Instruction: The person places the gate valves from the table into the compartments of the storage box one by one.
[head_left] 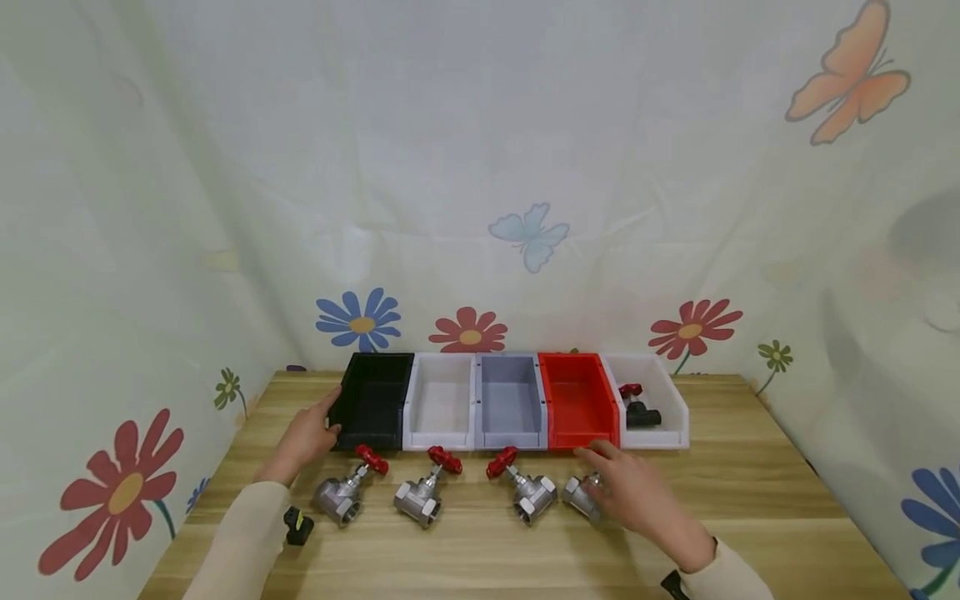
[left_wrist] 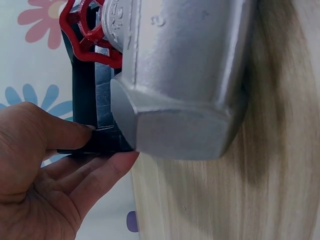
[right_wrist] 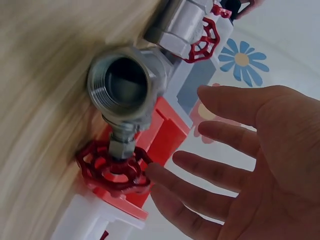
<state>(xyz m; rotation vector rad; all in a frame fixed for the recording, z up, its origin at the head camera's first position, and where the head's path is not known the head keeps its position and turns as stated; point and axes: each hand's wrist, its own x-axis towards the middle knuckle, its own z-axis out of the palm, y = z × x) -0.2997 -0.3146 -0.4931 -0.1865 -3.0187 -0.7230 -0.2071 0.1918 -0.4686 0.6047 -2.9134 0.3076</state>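
- Left sleeve (head_left: 243, 537), nearest the camera at the lower edge, leads to the left hand (head_left: 303, 437); thumb and fingers, parted, lie at the outer left side of the black bin, near its front corner. Whether they pinch or merely touch cannot be told.
- First steel handwheel valve (head_left: 337, 497): on the wooden tabletop (head_left: 465, 558), its red wheel just before the black bin's front lip.
- Black bin (head_left: 367, 442): left end of a row of five, set side by side.
- Second steel valve (head_left: 417, 500): wheel tilted rightward, before the left white bin (head_left: 438, 440).
- Grey bin (head_left: 512, 439): middle of the row.
- Third steel valve (head_left: 534, 498): wheel tilted leftward; between its body and the second's runs the widest gap among the four.
- Red bin (head_left: 558, 437): fourth; its front lip adjoins the right hand's fingertips in the head view.
- Fourth steel valve (head_left: 579, 500): partly behind the right hand (head_left: 637, 487), whose fingers are spread, holding nothing; contact with the wheel is uncertain.
- Right white bin (head_left: 660, 438): contains a black-bodied valve (head_left: 641, 415); tabletop extends beyond its right wall.
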